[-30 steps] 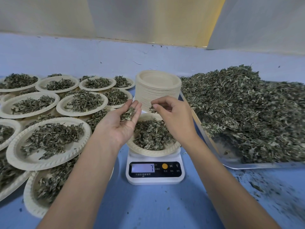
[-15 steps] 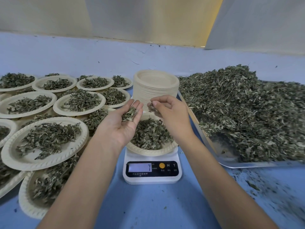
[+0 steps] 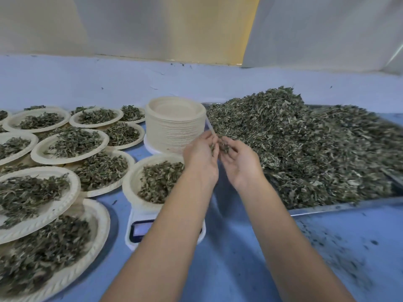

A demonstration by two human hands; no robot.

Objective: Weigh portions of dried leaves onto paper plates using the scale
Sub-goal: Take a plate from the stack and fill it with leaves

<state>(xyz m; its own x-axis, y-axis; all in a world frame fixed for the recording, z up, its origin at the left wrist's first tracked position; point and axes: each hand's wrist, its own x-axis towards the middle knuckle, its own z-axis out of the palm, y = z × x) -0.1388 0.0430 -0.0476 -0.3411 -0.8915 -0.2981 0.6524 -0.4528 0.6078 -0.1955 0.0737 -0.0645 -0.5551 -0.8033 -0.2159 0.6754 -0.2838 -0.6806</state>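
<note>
At the centre of the frame the left hand [image 3: 201, 154] and right hand [image 3: 241, 163] meet, fingers of both curled round a small clump of dried leaves [image 3: 222, 147] at the left edge of the leaf heap [image 3: 305, 149] on the tray [image 3: 349, 206]. Lower left of them, a filled plate [image 3: 129, 184] sits on the scale [image 3: 139, 230], on the blue tabletop [image 3: 231, 258].

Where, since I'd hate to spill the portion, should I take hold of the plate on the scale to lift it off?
Probably the plate by its bare left rim, fingers under from the left: the rim overhangs the scale, leaves heap in the middle, and the left forearm crosses its right side.
</note>
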